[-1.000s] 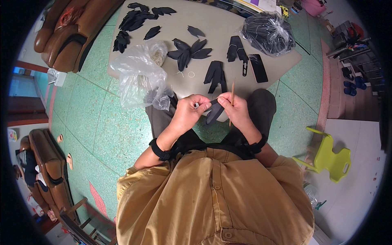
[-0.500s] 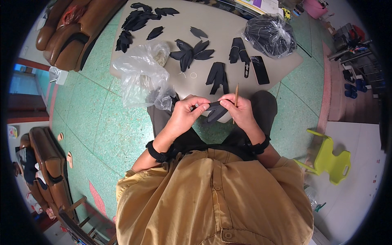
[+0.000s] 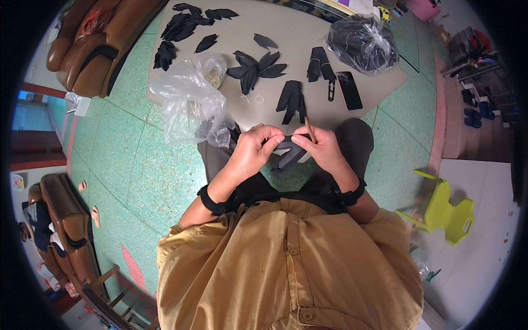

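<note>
A dark, flat strip of fabric-like material [image 3: 290, 157] is pinched between my two hands, just off the near edge of the table. My left hand [image 3: 252, 147] grips its left end between thumb and fingers. With thumb and forefinger, my right hand [image 3: 322, 147] grips the other end, and a thin wooden stick [image 3: 309, 128] juts up from the same hand. The strip bends down in a loop below the fingers. Just beyond, a bundle of black strips [image 3: 290, 98] lies on the table. Farther left, several black leaf-shaped pieces [image 3: 248, 71] are fanned out.
On the beige table [image 3: 264, 22] lie a clear plastic bag [image 3: 190, 102], a phone [image 3: 349, 91], a banded black bundle [image 3: 319, 63], and a stuffed plastic bag [image 3: 363, 47]. More black pieces [image 3: 184, 26] sit far left. A lime-green chair [image 3: 448, 209] stands right.
The stick in my right hand has tipped to the left and shows less length. The strip's lower part has shifted slightly, while both hands keep their pinch.
</note>
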A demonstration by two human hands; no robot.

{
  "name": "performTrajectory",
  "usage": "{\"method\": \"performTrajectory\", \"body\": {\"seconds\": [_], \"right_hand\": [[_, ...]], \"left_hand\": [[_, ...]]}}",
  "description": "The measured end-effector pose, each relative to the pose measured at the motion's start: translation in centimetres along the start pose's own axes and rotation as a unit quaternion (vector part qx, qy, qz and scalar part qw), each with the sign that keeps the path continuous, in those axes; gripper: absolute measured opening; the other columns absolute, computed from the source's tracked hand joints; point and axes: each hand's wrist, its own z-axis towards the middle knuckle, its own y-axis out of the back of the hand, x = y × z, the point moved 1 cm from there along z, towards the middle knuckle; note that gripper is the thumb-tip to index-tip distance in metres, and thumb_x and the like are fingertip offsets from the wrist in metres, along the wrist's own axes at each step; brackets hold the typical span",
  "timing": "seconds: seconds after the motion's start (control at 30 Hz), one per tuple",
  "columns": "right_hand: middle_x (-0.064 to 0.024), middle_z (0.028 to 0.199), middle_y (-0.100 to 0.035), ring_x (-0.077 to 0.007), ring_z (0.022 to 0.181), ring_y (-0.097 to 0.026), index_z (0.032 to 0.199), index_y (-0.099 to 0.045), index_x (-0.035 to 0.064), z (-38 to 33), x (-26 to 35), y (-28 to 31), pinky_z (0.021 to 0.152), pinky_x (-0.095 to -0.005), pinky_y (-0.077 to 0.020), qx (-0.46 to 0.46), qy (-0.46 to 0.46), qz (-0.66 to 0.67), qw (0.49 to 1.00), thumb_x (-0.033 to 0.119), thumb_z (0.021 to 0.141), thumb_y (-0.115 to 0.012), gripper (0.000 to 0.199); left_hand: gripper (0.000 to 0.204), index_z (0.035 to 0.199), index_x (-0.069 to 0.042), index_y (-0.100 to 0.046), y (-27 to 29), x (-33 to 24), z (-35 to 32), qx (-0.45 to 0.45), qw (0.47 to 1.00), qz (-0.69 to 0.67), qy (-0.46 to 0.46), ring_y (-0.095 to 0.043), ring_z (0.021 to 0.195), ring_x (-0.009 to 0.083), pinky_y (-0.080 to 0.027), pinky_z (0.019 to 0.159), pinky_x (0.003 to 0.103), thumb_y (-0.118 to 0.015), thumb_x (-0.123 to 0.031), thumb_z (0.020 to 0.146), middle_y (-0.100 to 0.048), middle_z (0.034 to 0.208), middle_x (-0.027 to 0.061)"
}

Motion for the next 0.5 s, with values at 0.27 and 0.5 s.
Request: {"method": "performTrajectory", "body": {"seconds": [0.27, 0.5], "right_hand": [[0.0027, 0.066, -0.052, -0.0049, 0.06, -0.044, 0.082, -0.062, 0.0009, -0.2, 0.5, 0.7, 0.054, -0.0205, -0.0358, 0.002, 0.011, -0.001, 1.0, 0.012, 0.081, -0.064, 0.012], [0.0046, 0.063, -0.047, -0.0024, 0.058, -0.041, 0.082, -0.061, 0.0009, -0.3, 1.6, 1.0, 0.051, -0.0201, -0.034, 0.085, -0.003, -0.042, 0.995, 0.012, 0.079, -0.065, 0.012]], "left_hand": [[0.018, 0.095, 0.001, -0.061, 0.7, 0.6, -0.6, 0.021, 0.997, -0.062, 0.043, -0.057, 0.072, 0.014, -0.045, 0.066, 0.026, -0.06, -0.013, 0.083, -0.062, 0.082, 0.009], [0.015, 0.094, 0.002, -0.058, 0.7, 0.0, -0.3, 0.077, 0.992, -0.064, 0.076, -0.054, 0.074, 0.0076, -0.045, 0.068, 0.022, -0.06, -0.007, 0.083, -0.061, 0.084, 0.0029]]}}
